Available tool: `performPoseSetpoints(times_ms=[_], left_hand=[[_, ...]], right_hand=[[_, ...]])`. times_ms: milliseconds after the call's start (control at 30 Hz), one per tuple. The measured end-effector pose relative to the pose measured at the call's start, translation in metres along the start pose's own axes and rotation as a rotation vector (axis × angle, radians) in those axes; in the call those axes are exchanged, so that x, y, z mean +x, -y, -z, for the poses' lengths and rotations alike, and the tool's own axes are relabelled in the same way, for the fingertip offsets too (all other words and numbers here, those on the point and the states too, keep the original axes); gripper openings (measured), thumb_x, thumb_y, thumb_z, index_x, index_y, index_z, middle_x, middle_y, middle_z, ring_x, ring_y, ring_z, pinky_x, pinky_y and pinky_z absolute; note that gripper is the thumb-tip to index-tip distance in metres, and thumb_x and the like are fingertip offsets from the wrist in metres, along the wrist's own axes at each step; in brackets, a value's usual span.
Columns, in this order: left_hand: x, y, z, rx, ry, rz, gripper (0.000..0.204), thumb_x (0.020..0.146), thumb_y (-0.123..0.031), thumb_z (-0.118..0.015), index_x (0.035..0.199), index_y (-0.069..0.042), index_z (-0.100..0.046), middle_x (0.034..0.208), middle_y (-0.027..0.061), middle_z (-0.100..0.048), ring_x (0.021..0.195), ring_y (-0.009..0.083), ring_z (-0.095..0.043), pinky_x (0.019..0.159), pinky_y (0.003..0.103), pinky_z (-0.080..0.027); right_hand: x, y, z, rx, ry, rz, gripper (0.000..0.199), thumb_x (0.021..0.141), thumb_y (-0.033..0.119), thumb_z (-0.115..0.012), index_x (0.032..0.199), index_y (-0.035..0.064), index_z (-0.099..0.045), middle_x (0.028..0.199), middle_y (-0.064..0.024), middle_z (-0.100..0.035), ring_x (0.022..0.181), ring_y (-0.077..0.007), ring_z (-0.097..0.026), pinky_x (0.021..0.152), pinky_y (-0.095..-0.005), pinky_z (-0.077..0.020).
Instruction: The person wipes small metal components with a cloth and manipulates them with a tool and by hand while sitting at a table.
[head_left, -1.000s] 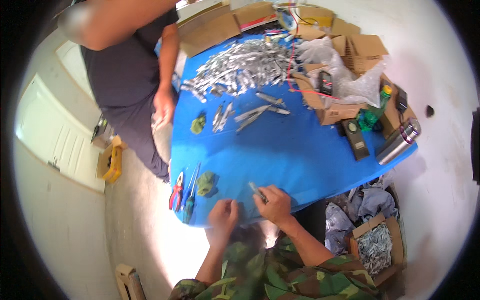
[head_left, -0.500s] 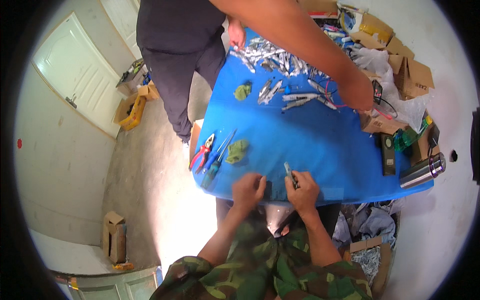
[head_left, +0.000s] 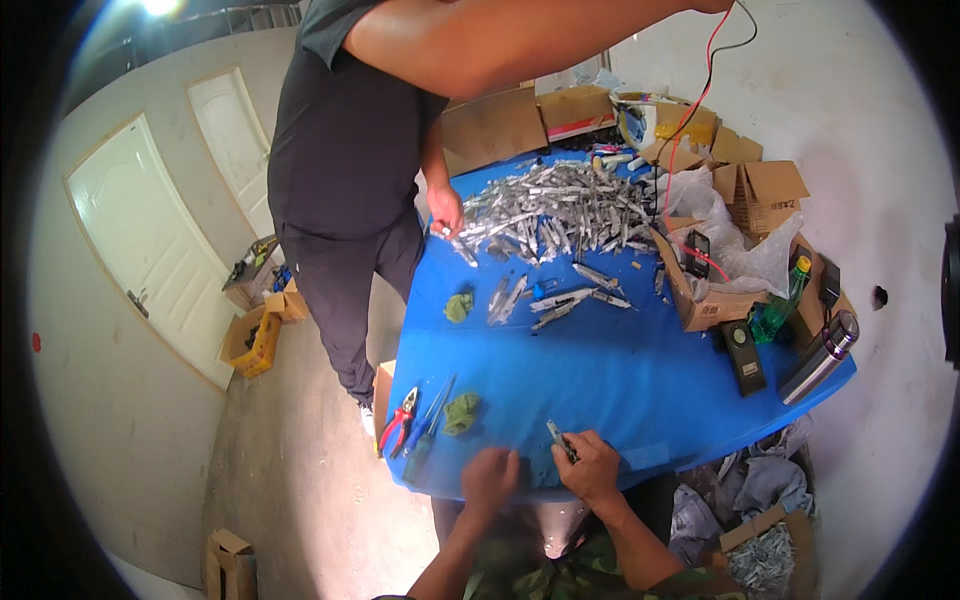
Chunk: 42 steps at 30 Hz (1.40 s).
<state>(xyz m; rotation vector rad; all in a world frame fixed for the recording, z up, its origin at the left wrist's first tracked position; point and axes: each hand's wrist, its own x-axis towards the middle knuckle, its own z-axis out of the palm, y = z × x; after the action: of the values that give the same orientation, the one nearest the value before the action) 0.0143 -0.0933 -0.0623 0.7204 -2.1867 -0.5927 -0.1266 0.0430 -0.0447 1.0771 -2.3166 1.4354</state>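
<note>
My right hand (head_left: 588, 468) is closed around a slim silver-grey stick-like piece (head_left: 561, 441), just above the near edge of the blue-covered table (head_left: 600, 370). One end of the piece sticks out beyond my fingers; its exact kind is unclear. To the left, my left hand (head_left: 490, 478) is low over the same edge, smeared by motion, so its fingers cannot be read. Nearest to it lie a crumpled green cloth (head_left: 461, 413), a screwdriver (head_left: 438, 400) and red-handled pliers (head_left: 399, 423). Several similar silver pieces (head_left: 580, 303) rest farther up the table.
A co-worker (head_left: 350, 150) stands at the far left, one hand by the big heap of silver pieces (head_left: 570, 205), the other arm raised with red and black wires (head_left: 708, 70). On the right are a cardboard box (head_left: 700, 310), a green bottle (head_left: 780, 305), a black device (head_left: 743, 357) and a steel flask (head_left: 820, 358).
The view has tilted up, showing more of the heap and the room. The co-worker's arm has risen from the box, lifting the wires. My right hand still holds the silver piece.
</note>
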Motion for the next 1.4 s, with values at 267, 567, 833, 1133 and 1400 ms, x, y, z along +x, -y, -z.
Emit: performPoseSetpoints(times_ms=[267, 567, 833, 1133, 1400], left_hand=[[-0.004, 0.003, -0.002, 0.002, 0.027, 0.033, 0.016, 0.093, -0.024, -0.074, 0.090, -0.009, -0.072, 0.083, 0.0117, -0.069, 0.074, 0.0354, -0.068, 0.064, 0.046, -0.053], [-0.006, 0.002, -0.002, 0.043, 0.002, -0.001, 0.014, 0.093, -0.018, -0.076, 0.089, -0.006, -0.071, 0.077, 0.0115, -0.069, 0.067, 0.0293, -0.069, 0.061, 0.040, -0.053], [-0.005, -0.001, -0.004, -0.007, 0.020, 0.015, 0.013, 0.094, -0.012, -0.077, 0.089, -0.003, -0.069, 0.077, 0.0117, -0.069, 0.063, 0.0252, -0.067, 0.059, 0.036, -0.052], [-0.001, -0.017, 0.005, -0.071, 0.024, 0.063, 0.014, 0.096, -0.013, -0.075, 0.090, -0.002, -0.069, 0.074, 0.0096, -0.068, 0.062, 0.0210, -0.065, 0.059, 0.034, -0.051], [-0.001, 0.000, -0.003, -0.052, -0.021, -0.039, 0.011, 0.095, -0.010, -0.075, 0.090, -0.003, -0.068, 0.074, 0.0086, -0.066, 0.058, 0.0182, -0.061, 0.056, 0.033, -0.048]], right_hand=[[-0.003, -0.003, -0.001, 0.016, -0.019, 0.012, 0.018, 0.082, 0.020, -0.081, 0.096, 0.0089, -0.078, 0.081, -0.0075, -0.068, 0.071, -0.0301, -0.069, 0.063, -0.0402, -0.0555], [-0.006, -0.003, 0.001, 0.022, 0.008, 0.022, 0.016, 0.085, 0.021, -0.075, 0.096, 0.0088, -0.076, 0.083, -0.0079, -0.068, 0.074, -0.0335, -0.069, 0.066, -0.0430, -0.0558], [-0.006, -0.006, 0.001, 0.037, 0.001, -0.024, 0.016, 0.084, 0.019, -0.079, 0.097, 0.0090, -0.076, 0.084, -0.0089, -0.069, 0.072, -0.0331, -0.068, 0.065, -0.0413, -0.0560], [-0.005, -0.003, 0.001, 0.067, 0.018, -0.049, 0.018, 0.085, 0.021, -0.079, 0.098, 0.0092, -0.076, 0.085, -0.0094, -0.068, 0.074, -0.0349, -0.068, 0.065, -0.0424, -0.0559], [-0.002, -0.003, -0.002, 0.112, 0.027, -0.115, 0.019, 0.085, 0.019, -0.079, 0.100, 0.0077, -0.078, 0.089, -0.0117, -0.070, 0.077, -0.0337, -0.070, 0.068, -0.0398, -0.0562]])
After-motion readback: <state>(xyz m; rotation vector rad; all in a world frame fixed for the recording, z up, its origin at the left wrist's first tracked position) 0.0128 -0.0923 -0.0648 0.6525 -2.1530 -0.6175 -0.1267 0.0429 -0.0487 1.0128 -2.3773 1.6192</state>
